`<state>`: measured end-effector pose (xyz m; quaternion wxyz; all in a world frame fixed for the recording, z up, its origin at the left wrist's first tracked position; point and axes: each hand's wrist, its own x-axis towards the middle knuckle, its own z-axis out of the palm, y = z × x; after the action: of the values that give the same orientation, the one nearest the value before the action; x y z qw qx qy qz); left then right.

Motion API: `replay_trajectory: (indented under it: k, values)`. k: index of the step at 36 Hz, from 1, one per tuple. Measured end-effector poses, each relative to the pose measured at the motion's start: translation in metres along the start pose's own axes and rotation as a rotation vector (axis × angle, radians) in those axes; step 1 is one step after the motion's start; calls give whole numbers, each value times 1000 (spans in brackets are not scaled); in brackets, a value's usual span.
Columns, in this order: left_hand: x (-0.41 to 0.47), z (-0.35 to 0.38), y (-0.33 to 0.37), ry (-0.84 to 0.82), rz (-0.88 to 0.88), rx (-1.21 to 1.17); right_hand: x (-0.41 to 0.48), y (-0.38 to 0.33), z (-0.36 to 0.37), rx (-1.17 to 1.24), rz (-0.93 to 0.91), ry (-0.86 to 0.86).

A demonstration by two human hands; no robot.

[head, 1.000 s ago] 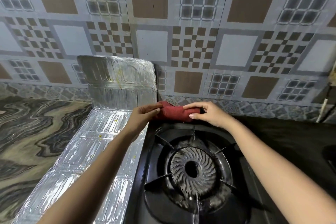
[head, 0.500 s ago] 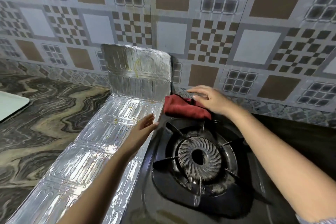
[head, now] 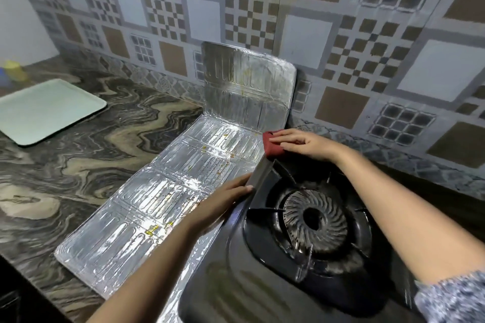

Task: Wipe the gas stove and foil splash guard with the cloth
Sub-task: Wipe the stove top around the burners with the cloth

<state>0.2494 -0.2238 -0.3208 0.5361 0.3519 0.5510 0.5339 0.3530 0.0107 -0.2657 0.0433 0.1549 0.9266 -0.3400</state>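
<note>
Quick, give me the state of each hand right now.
Left hand: open, fingers resting against the left edge of the stove, holding nothing.
Right hand: flat on the red cloth, pressing it down at the stove's back corner.

— Where's the gas stove (head: 275, 278)?
— Black, one round ribbed burner, sitting right of the foil splash guard (head: 168, 191).
— And the guard?
— Ribbed silver foil, yellow-spotted; most lies flat left of the stove, far panel upright.
— The cloth (head: 271, 145)?
— Red, folded, at the stove's far left corner, touching the guard.
</note>
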Motion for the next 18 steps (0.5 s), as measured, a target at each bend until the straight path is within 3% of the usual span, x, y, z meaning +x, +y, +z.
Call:
replay_trajectory:
  k: [10, 18]
  values:
    - [-3, 1, -3, 31, 34, 12, 13, -27, 10, 50, -106, -166]
    - [-2, 0, -12, 63, 52, -64, 21, -29, 8, 158, -69, -228]
